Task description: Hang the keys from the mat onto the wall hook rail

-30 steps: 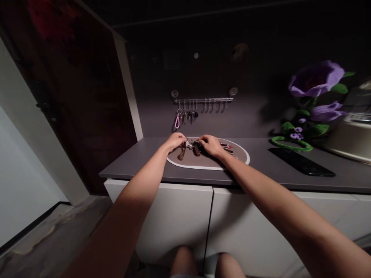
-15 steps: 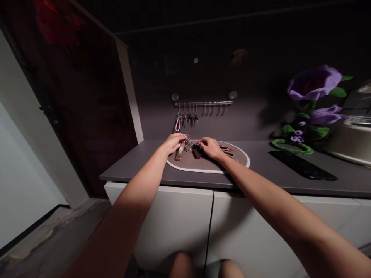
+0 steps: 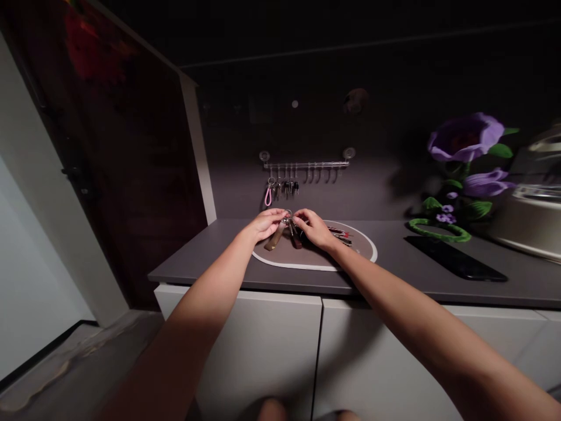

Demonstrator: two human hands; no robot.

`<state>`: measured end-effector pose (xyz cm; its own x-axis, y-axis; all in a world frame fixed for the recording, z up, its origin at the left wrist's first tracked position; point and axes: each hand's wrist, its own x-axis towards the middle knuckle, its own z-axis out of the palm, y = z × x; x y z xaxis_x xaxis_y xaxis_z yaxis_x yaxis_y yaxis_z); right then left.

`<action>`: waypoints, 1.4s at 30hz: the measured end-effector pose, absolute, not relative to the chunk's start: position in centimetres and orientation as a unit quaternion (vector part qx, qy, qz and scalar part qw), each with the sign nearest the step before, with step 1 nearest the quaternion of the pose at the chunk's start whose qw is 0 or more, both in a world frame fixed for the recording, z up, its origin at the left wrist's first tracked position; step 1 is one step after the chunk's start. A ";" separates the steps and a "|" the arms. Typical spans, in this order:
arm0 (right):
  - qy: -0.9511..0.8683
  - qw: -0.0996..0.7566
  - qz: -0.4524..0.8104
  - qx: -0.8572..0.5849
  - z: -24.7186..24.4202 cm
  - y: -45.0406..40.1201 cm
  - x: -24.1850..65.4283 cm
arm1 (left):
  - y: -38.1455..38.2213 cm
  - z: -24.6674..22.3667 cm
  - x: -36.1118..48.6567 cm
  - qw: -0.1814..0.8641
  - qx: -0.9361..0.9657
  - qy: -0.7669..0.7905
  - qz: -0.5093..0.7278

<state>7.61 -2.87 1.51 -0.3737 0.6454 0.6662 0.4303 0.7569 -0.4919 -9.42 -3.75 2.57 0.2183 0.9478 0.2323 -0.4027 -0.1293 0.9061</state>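
Note:
My left hand (image 3: 266,224) pinches a key ring (image 3: 288,214), from which several keys and a tan strap-like fob (image 3: 274,238) hang over an oval mat (image 3: 280,261) with a white rim. My right hand (image 3: 314,228) has come up against the same bunch, its thumb and fingertips closed at the keys. Between the hands a dark red fob (image 3: 298,241) lies on the mat. More loose keys (image 3: 342,237) rest to the right, partly behind my right hand. Exactly what the right fingertips grip is too small to make out.
On the wall above, a clear hook rail (image 3: 307,165) holds several keys and a pink loop (image 3: 268,195) at its left hooks. To the right stand purple flowers (image 3: 467,140), a black phone-like slab (image 3: 456,258) and a pale rounded container (image 3: 526,216). A dark door (image 3: 131,164) is left.
My right hand has left the spot over the dark red fob and moved left to the key ring. Both hands are now closer together. The view has tilted up slightly.

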 end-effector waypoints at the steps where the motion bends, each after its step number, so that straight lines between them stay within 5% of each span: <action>1: -0.821 0.453 0.123 -0.325 1.5 -2.8 7.6 | -3.7 2.5 -9.3 0.603 0.503 0.271 0.557; 9: -0.807 0.477 0.146 -0.316 1.3 -2.5 7.5 | -3.7 2.2 -8.8 0.608 0.520 0.266 0.539; 29: -0.643 0.587 0.427 -0.244 5.0 -2.2 7.3 | -4.5 5.6 -7.2 0.547 0.500 0.281 0.610; 42: -0.524 0.648 0.472 -0.287 9.5 2.1 7.8 | -1.2 3.8 -5.6 0.161 0.622 0.443 0.626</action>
